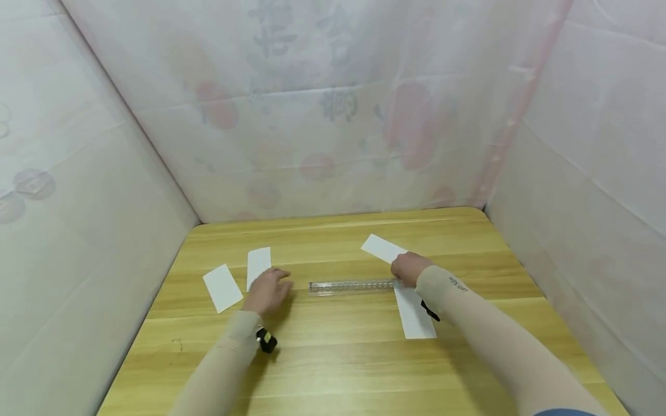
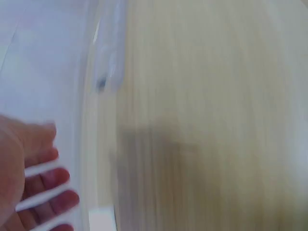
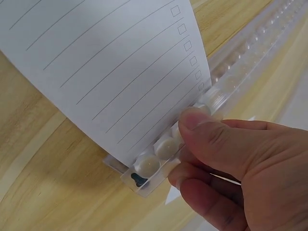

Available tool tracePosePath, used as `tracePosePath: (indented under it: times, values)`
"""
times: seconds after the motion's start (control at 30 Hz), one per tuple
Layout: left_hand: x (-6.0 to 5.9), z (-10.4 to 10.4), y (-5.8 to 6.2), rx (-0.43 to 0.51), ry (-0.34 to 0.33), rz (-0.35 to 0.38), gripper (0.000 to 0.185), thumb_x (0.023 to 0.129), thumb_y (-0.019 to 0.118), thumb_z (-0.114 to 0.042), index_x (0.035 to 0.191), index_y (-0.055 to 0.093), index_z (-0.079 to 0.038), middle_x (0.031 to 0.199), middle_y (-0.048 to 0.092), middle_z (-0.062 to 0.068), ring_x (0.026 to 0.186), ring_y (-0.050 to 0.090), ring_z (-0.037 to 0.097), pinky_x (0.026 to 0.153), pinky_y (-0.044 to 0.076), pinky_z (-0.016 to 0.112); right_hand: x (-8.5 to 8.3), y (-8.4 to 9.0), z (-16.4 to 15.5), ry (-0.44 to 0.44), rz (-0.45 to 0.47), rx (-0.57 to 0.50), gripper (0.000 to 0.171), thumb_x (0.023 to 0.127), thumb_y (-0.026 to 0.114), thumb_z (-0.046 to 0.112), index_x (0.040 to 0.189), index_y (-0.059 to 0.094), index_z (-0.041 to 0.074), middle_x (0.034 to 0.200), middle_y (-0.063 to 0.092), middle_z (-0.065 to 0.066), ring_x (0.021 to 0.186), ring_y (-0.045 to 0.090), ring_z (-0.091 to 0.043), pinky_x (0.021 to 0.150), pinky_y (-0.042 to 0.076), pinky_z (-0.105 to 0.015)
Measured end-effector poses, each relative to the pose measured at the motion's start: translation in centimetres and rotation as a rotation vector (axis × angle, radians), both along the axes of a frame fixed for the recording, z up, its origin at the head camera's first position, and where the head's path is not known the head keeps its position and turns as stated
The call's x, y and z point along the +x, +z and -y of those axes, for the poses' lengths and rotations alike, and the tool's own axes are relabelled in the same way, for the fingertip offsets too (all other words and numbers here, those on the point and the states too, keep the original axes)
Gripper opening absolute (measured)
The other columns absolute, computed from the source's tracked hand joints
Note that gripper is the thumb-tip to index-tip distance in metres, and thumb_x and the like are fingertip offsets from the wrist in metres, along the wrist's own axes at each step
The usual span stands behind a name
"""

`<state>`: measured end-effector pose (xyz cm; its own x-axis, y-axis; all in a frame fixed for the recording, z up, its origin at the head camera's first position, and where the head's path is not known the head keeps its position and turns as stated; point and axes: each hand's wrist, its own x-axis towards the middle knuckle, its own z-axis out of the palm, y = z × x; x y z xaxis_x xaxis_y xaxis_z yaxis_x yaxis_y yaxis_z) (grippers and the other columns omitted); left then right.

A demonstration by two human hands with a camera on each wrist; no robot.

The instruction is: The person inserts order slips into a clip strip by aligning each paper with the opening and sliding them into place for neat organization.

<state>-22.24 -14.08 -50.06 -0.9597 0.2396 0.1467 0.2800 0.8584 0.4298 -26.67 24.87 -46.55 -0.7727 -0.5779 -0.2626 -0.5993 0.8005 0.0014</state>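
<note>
My right hand [image 1: 410, 268] pinches one end of a long clear plastic strip [image 1: 351, 286] between thumb and fingers. In the right wrist view a row of round whitish bumps runs along the strip, with a small dark piece at its end. A lined paper sheet with check boxes [image 3: 110, 62] meets the strip's edge; whether it goes into or under the strip I cannot tell. My left hand [image 1: 267, 293] is held over the table with its fingers loosely extended and holds nothing. Beside it lies a white paper card [image 1: 258, 263]. The left wrist view is blurred.
Another white card [image 1: 222, 288] lies farther left on the wooden table [image 1: 333, 358]. On the right, one white paper piece [image 1: 382, 247] reaches behind my right hand and another [image 1: 414, 318] extends in front of it. Pale fabric walls [image 1: 312, 115] enclose the table's back and sides.
</note>
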Motion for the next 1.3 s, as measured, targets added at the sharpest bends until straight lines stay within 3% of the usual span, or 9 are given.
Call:
tracePosePath:
  times: [0.13,0.2,0.37,0.57,0.73,0.9,1.3]
  values:
    - [1.0,4.6,0.1,-0.016,0.215,0.016,0.035,0.095,0.06,-0.025,0.118,0.067,-0.001,0.116,0.062,0.021,0.106,0.059,0.04,0.087,0.047,0.053,-0.1,0.1,0.2,-0.002,-0.006,0.013,0.029,0.081,0.073,-0.002,0.066,0.057,0.017,0.065,0.053,0.007,0.061,0.046,-0.01,0.059,0.043,-0.028]
    - [1.7,6.5,0.0,-0.044,0.289,0.025,0.037,0.094,0.058,-0.025,0.117,0.066,0.003,0.115,0.062,0.025,0.105,0.058,0.043,0.085,0.047,0.056,-0.1,0.2,0.2,0.002,-0.01,0.017,0.031,0.081,0.072,-0.003,0.064,0.056,0.018,0.064,0.052,0.007,0.06,0.045,-0.011,0.059,0.042,-0.028]
    - [3.3,9.4,-1.0,-0.159,0.388,0.084,0.046,0.093,0.057,-0.029,0.11,0.06,0.013,0.108,0.056,0.033,0.098,0.054,0.049,0.078,0.047,0.059,0.1,0.7,0.0,0.018,-0.024,0.01,0.03,0.081,0.072,-0.004,0.064,0.056,0.015,0.063,0.05,0.007,0.059,0.044,-0.012,0.058,0.041,-0.028]
    - [3.4,10.3,-1.1,-0.15,0.429,0.119,0.048,0.096,0.054,-0.033,0.104,0.058,0.014,0.106,0.051,0.036,0.096,0.049,0.052,0.076,0.044,0.061,0.0,0.9,-0.1,0.021,-0.054,-0.015,0.025,0.079,0.073,-0.005,0.067,0.06,0.013,0.065,0.051,0.006,0.061,0.045,-0.012,0.059,0.042,-0.029]
    - [3.2,10.0,-1.3,-0.198,0.455,0.151,0.053,0.096,0.054,-0.04,0.105,0.058,0.012,0.112,0.048,0.035,0.099,0.047,0.051,0.07,0.045,0.063,0.3,0.6,-0.3,0.014,-0.034,-0.029,0.025,0.079,0.072,-0.005,0.067,0.061,0.013,0.064,0.051,0.007,0.059,0.045,-0.011,0.058,0.043,-0.028]
    - [3.1,9.7,-1.6,-0.24,0.443,0.157,0.055,0.096,0.055,-0.04,0.111,0.055,0.013,0.116,0.047,0.033,0.099,0.047,0.049,0.067,0.045,0.063,0.3,0.6,-0.6,0.015,-0.036,-0.03,0.028,0.078,0.071,-0.007,0.064,0.058,0.014,0.062,0.05,0.007,0.059,0.044,-0.011,0.058,0.042,-0.028]
    - [2.5,9.5,-2.2,-0.218,0.437,0.153,0.05,0.096,0.055,-0.035,0.11,0.053,0.012,0.114,0.046,0.033,0.1,0.047,0.048,0.072,0.044,0.062,-0.7,-0.8,-1.2,0.005,-0.03,-0.014,0.032,0.077,0.07,-0.008,0.062,0.055,0.016,0.062,0.049,0.007,0.059,0.043,-0.012,0.059,0.042,-0.031]
